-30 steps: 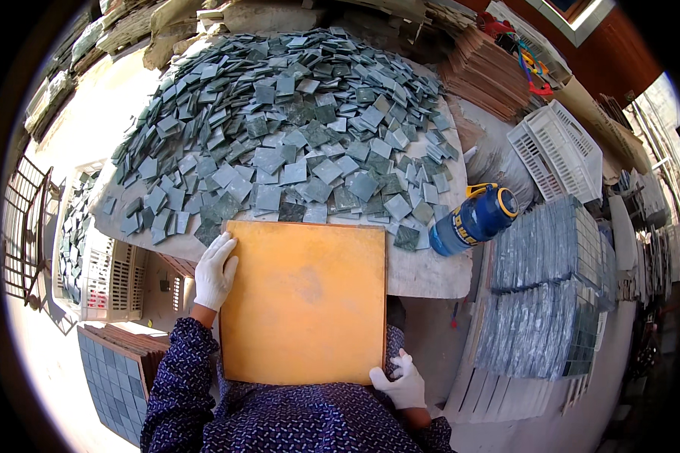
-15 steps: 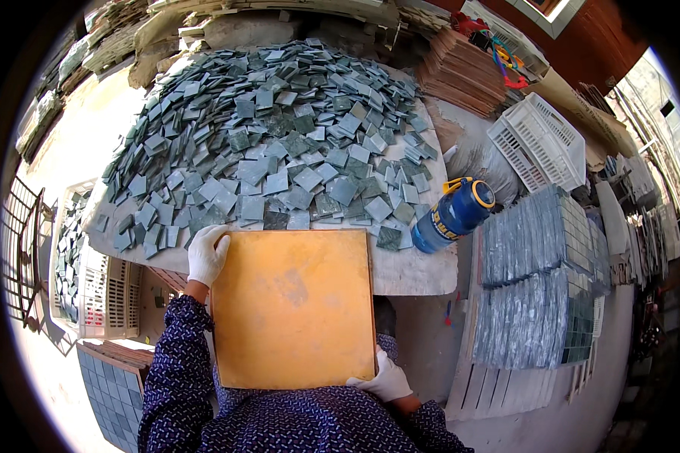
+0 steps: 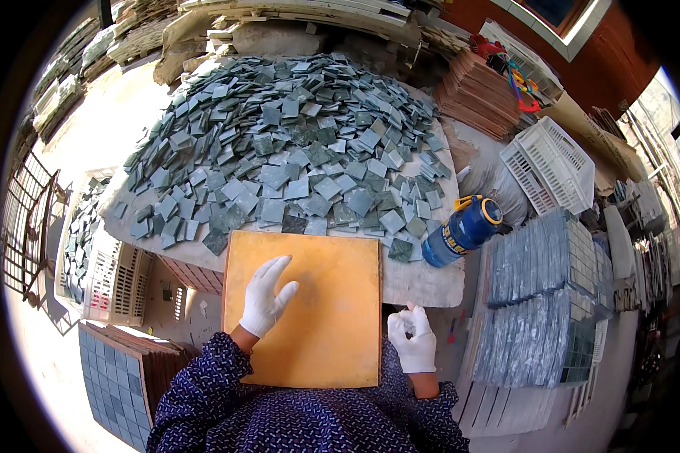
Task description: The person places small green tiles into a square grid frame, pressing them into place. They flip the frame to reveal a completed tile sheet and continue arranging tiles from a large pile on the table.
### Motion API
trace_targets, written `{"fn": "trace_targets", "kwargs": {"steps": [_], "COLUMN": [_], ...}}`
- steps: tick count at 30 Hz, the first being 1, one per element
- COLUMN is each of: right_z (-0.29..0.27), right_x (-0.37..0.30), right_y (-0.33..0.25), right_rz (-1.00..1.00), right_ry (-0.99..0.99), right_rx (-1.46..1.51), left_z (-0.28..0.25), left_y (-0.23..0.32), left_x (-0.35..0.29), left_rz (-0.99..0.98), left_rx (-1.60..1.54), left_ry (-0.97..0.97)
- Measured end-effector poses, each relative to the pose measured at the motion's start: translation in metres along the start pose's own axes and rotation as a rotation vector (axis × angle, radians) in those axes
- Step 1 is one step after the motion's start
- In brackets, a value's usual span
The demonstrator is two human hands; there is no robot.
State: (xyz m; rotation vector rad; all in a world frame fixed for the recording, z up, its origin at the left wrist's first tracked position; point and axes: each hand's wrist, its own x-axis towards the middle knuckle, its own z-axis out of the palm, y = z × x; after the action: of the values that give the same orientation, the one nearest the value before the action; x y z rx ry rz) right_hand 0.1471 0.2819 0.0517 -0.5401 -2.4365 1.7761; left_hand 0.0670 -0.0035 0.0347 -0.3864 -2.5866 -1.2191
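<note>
A square orange board (image 3: 317,317) rests in front of my body, its far edge against the near side of the tile table. Over the board's left part is my left hand (image 3: 266,298), white-gloved and open, its thumb apart from its fingers. Just off the board's right edge, my gloved right hand (image 3: 413,340) is raised with half-curled fingers. A gap shows between its thumb and fingers, and I see nothing held in it. Beyond the board lies a big heap of small square grey-green stone tiles (image 3: 295,151).
A blue bottle (image 3: 465,230) stands at the table's (image 3: 431,287) right. Wrapped tile stacks (image 3: 529,302) are to the right, below a white crate (image 3: 548,162). A tile-filled crate (image 3: 117,279) and tile-faced panels (image 3: 113,377) stand at left. Brown boards (image 3: 476,94) are piled at the back right.
Both hands have let go of the board. My left hand has moved inward from its far left corner, and my right hand has risen from its near right corner.
</note>
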Motion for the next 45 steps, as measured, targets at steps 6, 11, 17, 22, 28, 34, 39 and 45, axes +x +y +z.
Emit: {"fn": "trace_targets", "kwargs": {"steps": [6, 11, 17, 22, 28, 34, 39, 45], "right_z": [0.083, 0.103, 0.106, 0.106, 0.112, 0.110, 0.110, 0.115], "right_x": [0.032, 0.026, 0.039, 0.044, 0.037, 0.036, 0.036, 0.026], "right_y": [-0.046, -0.061, -0.045, -0.045, -0.037, -0.024, -0.027, -0.024], "right_rz": [0.108, 0.139, 0.161, 0.005, 0.101, 0.101, 0.086, -0.023], "right_ry": [0.092, 0.028, -0.004, -0.017, -0.018, -0.191, -0.184, -0.365], "right_rx": [0.694, 0.513, 0.595, 0.609, 0.556, 0.734, 0.587, 0.418], "left_z": [0.029, 0.025, 0.044, 0.022, 0.034, 0.033, 0.044, 0.042], "left_y": [0.102, 0.093, 0.098, 0.104, 0.081, 0.062, 0.070, 0.069], "left_x": [-0.049, -0.046, -0.066, -0.045, -0.051, -0.042, -0.053, -0.075], "left_rz": [0.183, 0.199, 0.442, 0.188, 0.216, 0.171, 0.303, 0.273], "left_rx": [-0.102, -0.109, -0.264, -0.207, -0.208, -0.578, -0.429, -0.531], "left_ry": [-0.158, -0.275, -0.523, 0.015, -0.189, -0.329, -0.395, -0.560]}}
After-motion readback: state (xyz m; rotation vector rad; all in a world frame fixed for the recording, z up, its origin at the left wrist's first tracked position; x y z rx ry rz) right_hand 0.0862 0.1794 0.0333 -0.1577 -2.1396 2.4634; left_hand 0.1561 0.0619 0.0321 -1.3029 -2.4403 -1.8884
